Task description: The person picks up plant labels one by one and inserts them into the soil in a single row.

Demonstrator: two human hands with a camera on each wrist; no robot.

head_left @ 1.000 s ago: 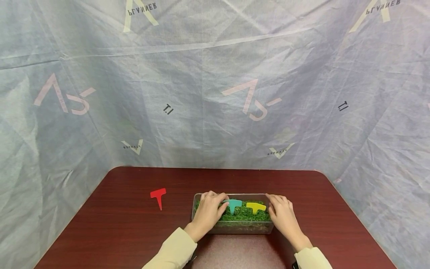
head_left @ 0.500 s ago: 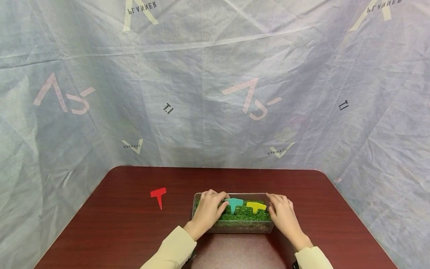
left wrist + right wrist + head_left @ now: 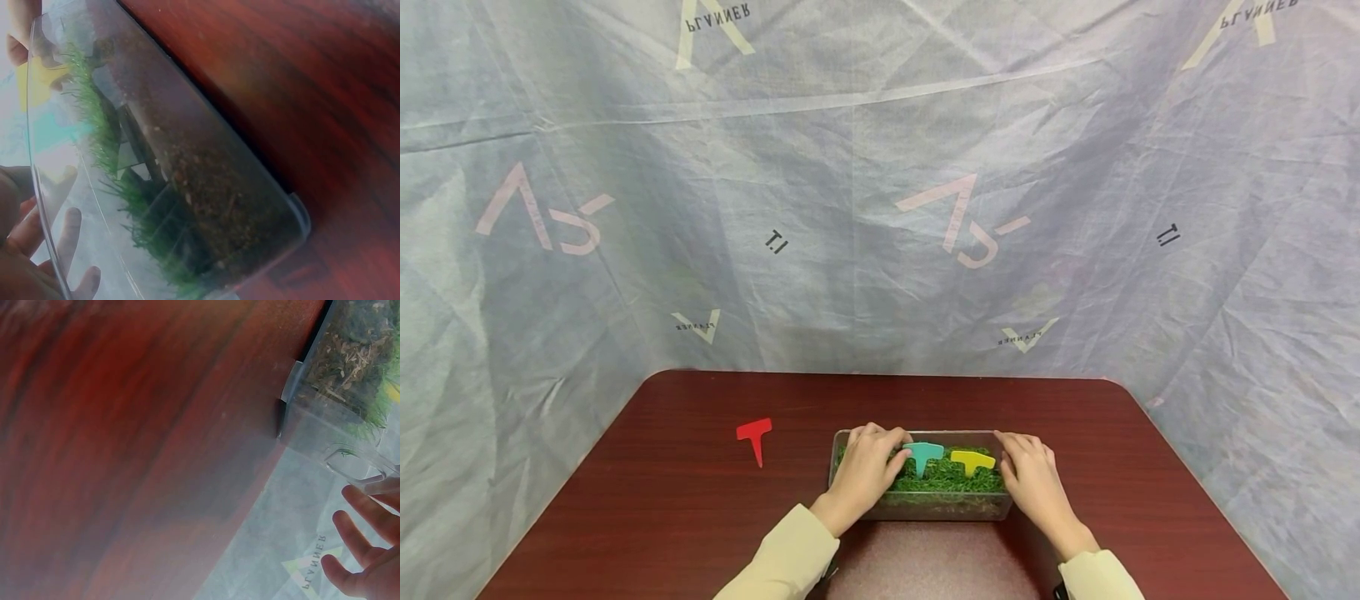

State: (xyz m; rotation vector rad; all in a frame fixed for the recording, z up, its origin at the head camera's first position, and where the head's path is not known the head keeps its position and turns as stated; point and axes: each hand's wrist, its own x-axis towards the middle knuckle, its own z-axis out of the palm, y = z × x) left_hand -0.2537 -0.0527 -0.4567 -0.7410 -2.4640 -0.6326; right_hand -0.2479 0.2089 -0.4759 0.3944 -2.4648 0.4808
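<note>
A clear plastic box [image 3: 940, 508] of green artificial grass [image 3: 951, 483] over brown, soil-like filling stands near the table's front. A teal T-shaped plant label [image 3: 922, 455] stands in the grass, with a yellow plant label [image 3: 973, 461] to its right. My left hand [image 3: 867, 471] reaches over the box's left part, thumb and index fingertips right at the teal label's left edge. Through the clear wall in the left wrist view, its other fingers [image 3: 70, 228] look loosely spread. My right hand [image 3: 1033, 475] rests at the box's right end, fingertips at the rim, fingers [image 3: 356, 534] extended.
A red T-shaped plant label [image 3: 755, 439] lies on the dark red table [image 3: 662, 500] left of the box. A grey printed cloth [image 3: 850, 208] hangs behind the table and along both sides.
The teal label has shifted slightly to the right beside my left fingertips, mostly in the first half second. Both hands, the box and the other labels have stayed in place.
</note>
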